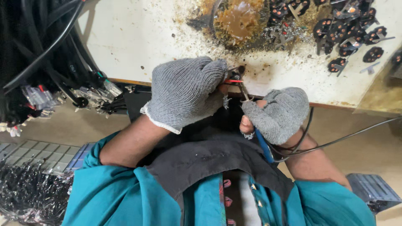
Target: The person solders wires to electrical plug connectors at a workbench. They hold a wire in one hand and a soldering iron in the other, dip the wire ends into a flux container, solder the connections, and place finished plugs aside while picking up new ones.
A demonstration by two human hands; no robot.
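Note:
My left hand point(184, 92), in a grey knit glove, is closed around a small black part with red wires point(234, 77) at the near edge of the white bench point(138, 37). My right hand point(278, 114), also gloved in grey, grips a blue-handled soldering iron point(263, 144). The iron's metal tip point(244, 93) reaches up to the part. A thin black cord point(347, 136) runs from the iron off to the right.
A brown crusted heap of residue point(239, 20) sits at the bench's far middle. Several black connector parts with copper contacts point(351, 31) lie at the far right. Black cables point(37, 46) hang at the left, and a bundle of wire pieces point(29, 196) lies at the lower left.

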